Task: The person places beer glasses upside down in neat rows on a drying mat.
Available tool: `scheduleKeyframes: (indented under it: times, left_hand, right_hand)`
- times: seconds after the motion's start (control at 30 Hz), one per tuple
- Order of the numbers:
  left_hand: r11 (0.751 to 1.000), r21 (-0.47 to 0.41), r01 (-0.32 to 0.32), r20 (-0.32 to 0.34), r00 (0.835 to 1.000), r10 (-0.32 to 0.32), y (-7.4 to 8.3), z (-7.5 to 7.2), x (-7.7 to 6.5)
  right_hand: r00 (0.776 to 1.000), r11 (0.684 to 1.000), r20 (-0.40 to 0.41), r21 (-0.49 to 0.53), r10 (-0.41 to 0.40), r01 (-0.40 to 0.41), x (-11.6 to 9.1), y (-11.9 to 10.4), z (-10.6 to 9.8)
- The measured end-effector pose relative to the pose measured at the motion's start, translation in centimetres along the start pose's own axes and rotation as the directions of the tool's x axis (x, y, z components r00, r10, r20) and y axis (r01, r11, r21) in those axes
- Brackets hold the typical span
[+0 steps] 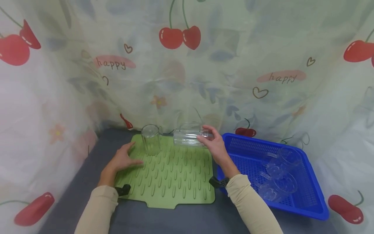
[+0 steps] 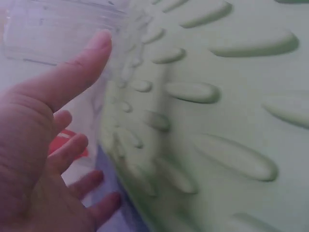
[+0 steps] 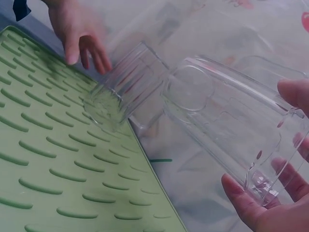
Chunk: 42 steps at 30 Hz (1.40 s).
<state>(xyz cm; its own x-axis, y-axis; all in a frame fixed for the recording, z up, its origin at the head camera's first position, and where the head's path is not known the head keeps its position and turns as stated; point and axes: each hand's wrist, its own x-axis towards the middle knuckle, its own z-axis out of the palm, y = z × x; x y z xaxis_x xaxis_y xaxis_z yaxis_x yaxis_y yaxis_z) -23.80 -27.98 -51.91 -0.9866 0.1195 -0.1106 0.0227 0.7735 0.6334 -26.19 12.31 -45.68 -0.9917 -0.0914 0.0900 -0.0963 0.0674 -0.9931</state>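
Observation:
A clear glass mug is held on its side above the back of a green ridged mat. My right hand grips this mug by its right end, its fingers and thumb spread round that end. Another clear mug stands on the mat's back left part, its handle toward the right. Just left of it, my left hand hovers over the mat's left edge with thumb and fingers apart. The left wrist view shows that hand holding nothing, the thumb in front of the standing mug.
A blue plastic basket sits to the right of the mat, with clear glass mugs lying in its right part. Both mat and basket are on a dark grey table. A cherry-patterned curtain hangs close behind and at both sides.

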Motion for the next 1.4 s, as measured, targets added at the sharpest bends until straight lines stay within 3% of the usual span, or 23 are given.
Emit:
scheduleKeyframes:
  times: [0.27,0.6,0.77,1.13,1.27,1.4]
  left_hand:
    - [1.000,0.005,-0.026,-0.107,0.994,0.027,2.1,-1.7,-0.7]
    - [0.990,-0.035,-0.138,-0.207,0.970,0.128,6.2,-3.0,-1.5]
    - [0.980,-0.054,-0.191,-0.229,0.958,0.174,8.4,-2.5,-1.6]
    - [0.918,-0.074,-0.391,-0.250,0.898,0.362,12.8,-0.1,-1.5]
    - [0.908,-0.070,-0.414,-0.201,0.897,0.394,14.6,0.5,-1.2]
    - [0.913,-0.103,-0.395,-0.152,0.913,0.378,15.7,1.4,-0.6]
  right_hand:
    - [1.000,1.000,0.001,0.006,0.013,-0.013,0.1,0.1,0.0]
    - [1.000,1.000,0.006,-0.002,0.022,-0.022,0.0,0.3,-0.1]
    - [1.000,1.000,0.010,0.010,0.024,-0.024,0.1,0.4,0.0]
    - [0.999,0.999,0.021,0.032,0.027,-0.028,0.1,0.5,0.4]
    - [0.999,0.999,0.024,0.031,0.028,-0.029,0.0,0.5,0.4]
    - [0.999,0.999,0.032,0.027,0.021,-0.021,0.1,0.5,0.3]
